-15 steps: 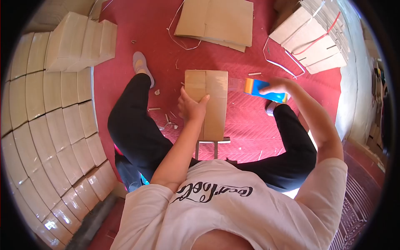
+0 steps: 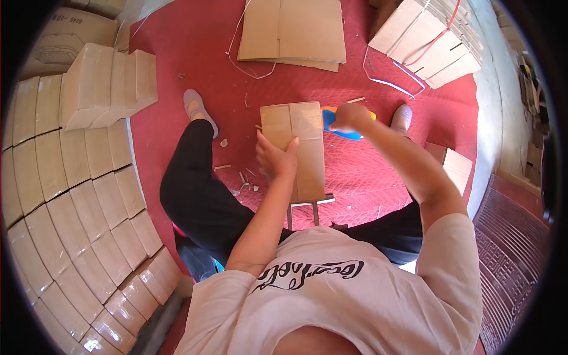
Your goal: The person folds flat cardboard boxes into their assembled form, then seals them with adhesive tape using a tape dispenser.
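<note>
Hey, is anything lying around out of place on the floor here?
Yes. Small scraps litter the red floor covering between the left leg and the carton. A white strap also trails loosely beside the strapped cardboard bundle. Both look like stray packing waste, though that's a guess.

Closed cartons [image 2: 53, 171] stand stacked in rows at left; on the red floor covering [image 2: 177, 56] lie flat cardboard sheets [image 2: 313, 32], a white strap [image 2: 390, 88] and scattered scraps [image 2: 223, 142], with a strapped cardboard bundle [image 2: 414, 41] upper right and a dark ribbed panel [image 2: 506, 260] lower right.
</note>
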`<state>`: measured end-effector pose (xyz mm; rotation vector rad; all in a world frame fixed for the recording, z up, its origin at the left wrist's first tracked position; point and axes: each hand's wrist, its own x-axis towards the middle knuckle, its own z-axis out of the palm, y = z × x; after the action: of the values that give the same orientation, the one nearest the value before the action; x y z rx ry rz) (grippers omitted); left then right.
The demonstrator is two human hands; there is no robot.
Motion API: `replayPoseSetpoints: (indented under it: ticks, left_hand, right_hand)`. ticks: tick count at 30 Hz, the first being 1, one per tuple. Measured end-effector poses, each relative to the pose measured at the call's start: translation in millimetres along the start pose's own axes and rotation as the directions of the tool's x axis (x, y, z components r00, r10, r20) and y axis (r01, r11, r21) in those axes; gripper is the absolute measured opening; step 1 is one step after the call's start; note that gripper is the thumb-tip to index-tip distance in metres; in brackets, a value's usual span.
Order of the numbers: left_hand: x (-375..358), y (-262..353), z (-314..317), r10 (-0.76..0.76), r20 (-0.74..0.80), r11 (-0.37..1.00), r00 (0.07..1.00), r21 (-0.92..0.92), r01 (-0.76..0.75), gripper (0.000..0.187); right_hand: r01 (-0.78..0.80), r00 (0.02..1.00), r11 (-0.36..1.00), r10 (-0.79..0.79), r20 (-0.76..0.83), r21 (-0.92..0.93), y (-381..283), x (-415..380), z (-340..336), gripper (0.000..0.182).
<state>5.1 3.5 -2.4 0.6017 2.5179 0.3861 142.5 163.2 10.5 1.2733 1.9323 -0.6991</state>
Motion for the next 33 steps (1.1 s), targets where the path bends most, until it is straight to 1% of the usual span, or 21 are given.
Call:
replayPoseSetpoints:
  ticks: [1,2,4,5,6,8,9,10,12,14,17,19,20,22,23,25,26,28,29,31,33]
  left_hand:
    - [-0.6,0.6,0.1,-0.004,0.002,1.000,1.000,0.005,0.004,0.101]
    - [-0.9,1.2,-1.0,-0.013,-0.001,1.000,1.000,0.010,0.013,0.101]
    - [1.7,2.6,-3.2,-0.008,-0.002,1.000,1.000,0.007,0.008,0.100]
    - [0.5,1.2,-3.4,-0.006,0.010,1.000,1.000,0.017,0.006,0.100]
    - [-0.4,1.4,-2.7,-0.007,0.008,1.000,1.000,0.017,0.006,0.100]
    - [-1.8,1.0,-2.0,0.005,-0.025,0.999,1.000,0.044,-0.004,0.098]
    - [-0.1,-0.4,-2.8,0.010,-0.027,0.999,1.000,0.049,-0.009,0.098]
    - [2.0,-1.6,-2.9,0.005,0.013,1.000,1.000,0.010,-0.005,0.098]
    - [4.7,-2.3,-2.5,0.000,0.046,1.000,0.999,-0.024,0.001,0.099]
    - [1.9,-0.1,-2.8,0.005,0.064,1.000,0.998,0.001,-0.005,0.098]
    - [-0.6,-0.9,2.4,0.033,0.002,0.999,0.999,0.035,-0.033,0.097]
    - [0.7,-0.1,1.7,0.026,0.004,0.999,1.000,0.033,-0.026,0.097]
    - [0.9,0.2,1.8,0.015,0.009,1.000,1.000,0.027,-0.015,0.097]
    - [0.8,-1.8,3.3,0.011,0.006,1.000,1.000,0.013,-0.011,0.096]
    - [0.9,-2.7,2.9,0.015,0.005,1.000,1.000,0.010,-0.015,0.096]
    - [-0.5,-1.6,2.2,0.012,0.000,1.000,1.000,0.000,-0.012,0.097]
    - [-1.7,-1.6,1.8,0.011,-0.005,1.000,1.000,0.002,-0.011,0.097]
    - [-1.1,-2.3,0.3,0.006,0.007,1.000,1.000,0.007,-0.006,0.097]
    - [-0.5,-3.2,0.1,0.000,0.020,1.000,1.000,0.018,0.000,0.097]
    - [3.0,-0.9,-2.7,0.008,0.016,1.000,1.000,0.001,-0.008,0.097]
    - [-1.8,-3.4,-7.4,0.017,0.026,1.000,1.000,-0.020,-0.016,0.096]
  right_hand:
    - [-0.048,0.992,0.999,0.047,-0.119,-0.008,-6.9,10.3,28.1,0.037]
    - [-0.049,0.991,0.999,0.048,-0.122,-0.011,-8.9,17.9,46.1,0.037]
    - [-0.101,0.962,0.967,0.154,-0.224,0.232,-8.7,30.1,63.2,0.034]
    - [-0.122,0.931,0.935,0.224,-0.289,0.332,-5.2,33.5,69.3,0.044]
    - [-0.120,0.931,0.936,0.222,-0.289,0.332,-7.8,37.7,67.2,0.044]
    - [-0.183,0.794,0.713,0.513,-0.326,0.677,-14.2,50.2,62.4,0.055]
    - [-0.131,0.753,0.655,0.554,-0.355,0.744,-21.7,57.4,65.6,0.064]
    - [-0.127,0.752,0.650,0.555,-0.355,0.749,-29.6,65.4,69.0,0.064]
    - [-0.130,0.711,0.531,0.639,-0.295,0.837,-43.1,85.3,79.1,0.065]
    - [-0.125,0.741,0.488,0.624,-0.246,0.864,-37.0,109.0,96.1,0.067]
    - [-0.142,0.734,0.446,0.646,-0.209,0.884,-35.2,120.9,105.9,0.065]
    - [-0.100,0.766,0.615,0.549,-0.334,0.782,-31.9,113.3,89.2,0.061]
    - [-0.097,0.765,0.620,0.547,-0.340,0.779,-30.1,107.0,78.0,0.061]
    - [0.007,0.564,0.599,0.659,-0.498,0.801,-36.2,78.9,40.7,0.051]
    - [0.007,0.563,0.604,0.656,-0.502,0.797,-43.6,60.3,23.4,0.051]
    - [0.210,0.415,0.774,0.482,-0.772,0.597,-66.7,22.9,-2.1,0.045]
    - [0.321,0.307,0.865,0.289,-0.907,0.385,-80.7,16.8,-4.5,0.035]
    - [0.296,0.144,0.955,-0.049,-0.988,-0.004,-107.9,31.0,5.4,0.040]
    - [0.295,0.143,0.955,-0.054,-0.988,-0.010,-116.0,39.0,10.9,0.040]
    - [0.415,0.087,0.876,-0.305,-0.948,-0.244,-129.1,50.4,16.4,0.034]
    - [0.416,0.127,0.880,-0.304,-0.944,-0.227,-123.9,49.6,19.1,0.041]
